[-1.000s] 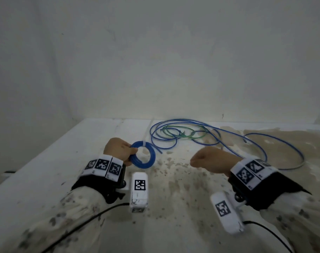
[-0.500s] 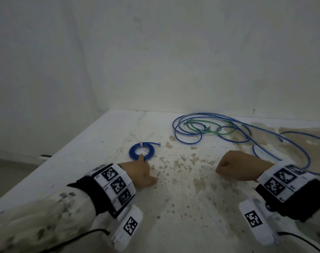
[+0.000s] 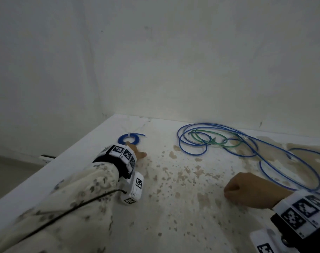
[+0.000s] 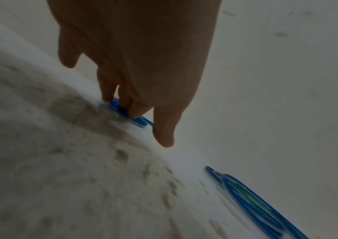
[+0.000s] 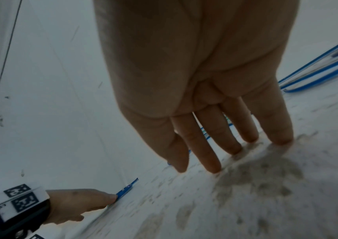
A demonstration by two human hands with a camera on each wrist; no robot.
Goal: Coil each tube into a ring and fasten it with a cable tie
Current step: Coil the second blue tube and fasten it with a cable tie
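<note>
The blue ring (image 3: 129,139) is a small flat coil bound by a white tie (image 3: 128,134), one tube end sticking out. It lies on the stained table (image 3: 173,207), under the fingertips (image 4: 132,111) of the left hand (image 3: 136,151), whose grip is straight-fingered, pressing. The right hand (image 3: 247,190) has a relaxed, empty grip; loose blue tube (image 3: 247,143) and green tube (image 3: 210,139) lie beyond it.

- The coiled ring (image 3: 130,140) lies on the bench (image 3: 173,207), left of centre in the head view, near the back corner.
- The cable tie (image 3: 128,134) sits on the ring's far edge.
- The left hand (image 3: 137,151) is just below the ring, fingertips (image 4: 132,111) touching it.
- The loose tubes (image 3: 219,141) sprawl right of centre, well apart from the ring.
- The right hand (image 3: 247,190) rests at lower right, below the tubes.
</note>
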